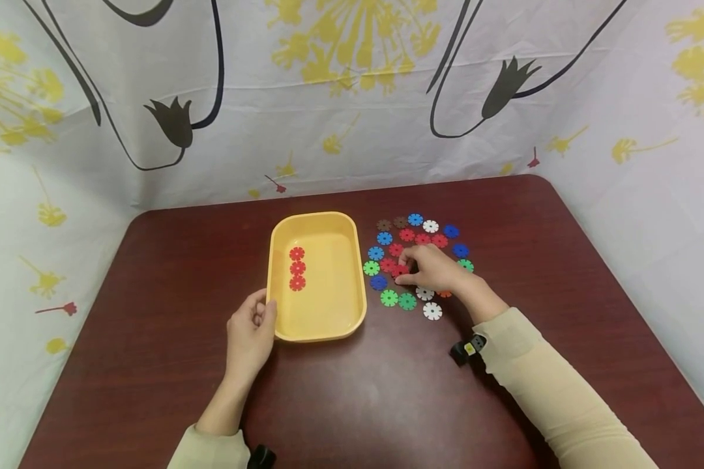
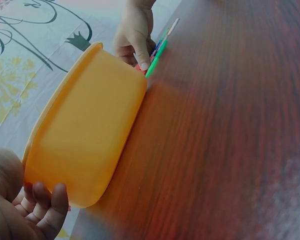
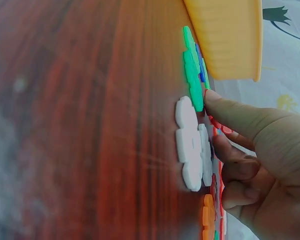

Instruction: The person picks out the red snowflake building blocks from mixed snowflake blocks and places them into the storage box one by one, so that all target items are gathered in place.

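A yellow plastic tray (image 1: 334,329) stands left of the middle of the table, three red notched discs (image 1: 297,268) in a column inside it. My left hand (image 1: 250,335) grips the tray's near left corner, thumb on the rim, fingers against the outer wall. To the tray's right lies a loose group of flower-shaped interlocking discs. Over that group my right hand (image 1: 433,268) pinches a red disc (image 1: 399,271) between thumb and fingers. In the right wrist view the thumb and fingers mostly hide that disc. A white disc (image 3: 187,145) lies close to the right hand.
Around the right hand lie green discs (image 1: 390,298), blue discs (image 1: 451,231), brown discs (image 1: 384,225) and white discs (image 1: 432,311). The dark red wooden table (image 1: 352,404) ends at a patterned white cloth (image 1: 352,150) behind and at both sides.
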The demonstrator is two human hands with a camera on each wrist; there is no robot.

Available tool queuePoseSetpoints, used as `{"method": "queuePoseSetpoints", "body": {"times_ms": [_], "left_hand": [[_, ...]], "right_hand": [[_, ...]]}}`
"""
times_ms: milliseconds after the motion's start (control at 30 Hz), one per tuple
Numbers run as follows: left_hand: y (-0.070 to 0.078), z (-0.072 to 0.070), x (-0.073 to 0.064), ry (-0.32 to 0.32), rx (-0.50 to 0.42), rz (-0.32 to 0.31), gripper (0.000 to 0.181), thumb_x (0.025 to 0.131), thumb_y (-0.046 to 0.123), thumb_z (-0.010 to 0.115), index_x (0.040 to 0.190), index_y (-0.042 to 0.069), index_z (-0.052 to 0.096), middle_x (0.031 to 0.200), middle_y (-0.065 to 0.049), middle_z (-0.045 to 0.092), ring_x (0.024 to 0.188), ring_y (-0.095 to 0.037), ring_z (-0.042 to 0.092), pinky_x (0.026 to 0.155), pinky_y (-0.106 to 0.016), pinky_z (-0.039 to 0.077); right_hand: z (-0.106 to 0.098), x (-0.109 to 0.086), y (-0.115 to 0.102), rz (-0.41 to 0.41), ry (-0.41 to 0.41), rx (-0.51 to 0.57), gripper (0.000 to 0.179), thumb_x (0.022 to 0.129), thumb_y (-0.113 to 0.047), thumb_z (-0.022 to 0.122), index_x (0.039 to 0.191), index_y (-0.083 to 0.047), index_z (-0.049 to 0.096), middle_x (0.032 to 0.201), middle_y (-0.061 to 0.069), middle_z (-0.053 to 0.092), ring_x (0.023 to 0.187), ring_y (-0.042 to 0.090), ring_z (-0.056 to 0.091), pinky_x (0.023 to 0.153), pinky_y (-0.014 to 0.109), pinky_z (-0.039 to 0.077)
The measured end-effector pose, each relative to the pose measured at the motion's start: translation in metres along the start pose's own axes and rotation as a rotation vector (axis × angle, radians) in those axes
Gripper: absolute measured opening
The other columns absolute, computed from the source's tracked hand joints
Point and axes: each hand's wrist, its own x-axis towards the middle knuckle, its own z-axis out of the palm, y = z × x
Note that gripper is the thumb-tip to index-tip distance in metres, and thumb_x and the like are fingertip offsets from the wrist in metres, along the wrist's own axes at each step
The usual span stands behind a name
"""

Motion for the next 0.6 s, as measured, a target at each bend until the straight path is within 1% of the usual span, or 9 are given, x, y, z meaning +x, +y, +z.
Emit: {"method": "queuePoseSetpoints", "body": {"times_ms": [100, 200, 333, 467, 600], "left_hand": [[0.0002, 0.0, 0.0003, 0.003, 0.004, -0.003, 0.028, 0.1, 0.008, 0.06, 0.124, -0.004, 0.067, 0.069, -0.006, 0.054, 0.058, -0.011, 0.046, 0.051, -0.019, 0.038], [0.001, -0.0002, 0.0006, 0.005, 0.004, -0.003, 0.028, 0.1, 0.008, 0.06, 0.124, -0.004, 0.067, 0.069, -0.007, 0.054, 0.058, -0.011, 0.046, 0.051, -0.019, 0.038], [0.0016, -0.0001, 0.0009, 0.008, 0.001, -0.002, 0.027, 0.1, 0.008, 0.06, 0.123, -0.004, 0.067, 0.069, -0.007, 0.054, 0.057, -0.01, 0.046, 0.05, -0.019, 0.038], [0.0013, 0.0007, 0.0007, 0.004, -0.006, -0.007, 0.027, 0.1, 0.008, 0.06, 0.124, -0.004, 0.067, 0.069, -0.007, 0.054, 0.056, -0.01, 0.045, 0.049, -0.019, 0.038], [0.0008, 0.0015, 0.0003, 0.004, -0.011, -0.015, 0.028, 0.1, 0.008, 0.06, 0.124, -0.004, 0.067, 0.07, -0.007, 0.053, 0.056, -0.01, 0.045, 0.049, -0.019, 0.038]], "right_hand": [[-0.0016, 0.0002, 0.0009, -0.003, -0.002, 0.028, 0.021, 0.089, -0.02, 0.08, 0.095, -0.007, 0.064, 0.076, -0.001, 0.062, 0.067, 0.015, 0.056, 0.064, 0.032, 0.049], [-0.0038, 0.0002, 0.0009, 0.002, -0.006, 0.043, 0.027, 0.086, -0.017, 0.083, 0.103, -0.005, 0.066, 0.077, 0.0, 0.061, 0.069, 0.016, 0.055, 0.065, 0.032, 0.05], [-0.0062, 0.0002, 0.0005, 0.0, -0.037, 0.046, 0.035, 0.083, -0.014, 0.085, 0.112, -0.004, 0.068, 0.08, 0.001, 0.061, 0.072, 0.017, 0.054, 0.068, 0.033, 0.05], [-0.0066, 0.0, 0.0012, -0.006, -0.062, 0.036, 0.033, 0.085, -0.015, 0.083, 0.113, -0.004, 0.069, 0.079, 0.0, 0.061, 0.071, 0.017, 0.054, 0.067, 0.033, 0.049], [-0.0068, -0.0003, 0.0019, -0.011, -0.036, 0.024, 0.033, 0.086, -0.019, 0.083, 0.112, -0.003, 0.069, 0.079, -0.001, 0.062, 0.067, 0.015, 0.054, 0.065, 0.032, 0.05]]}}
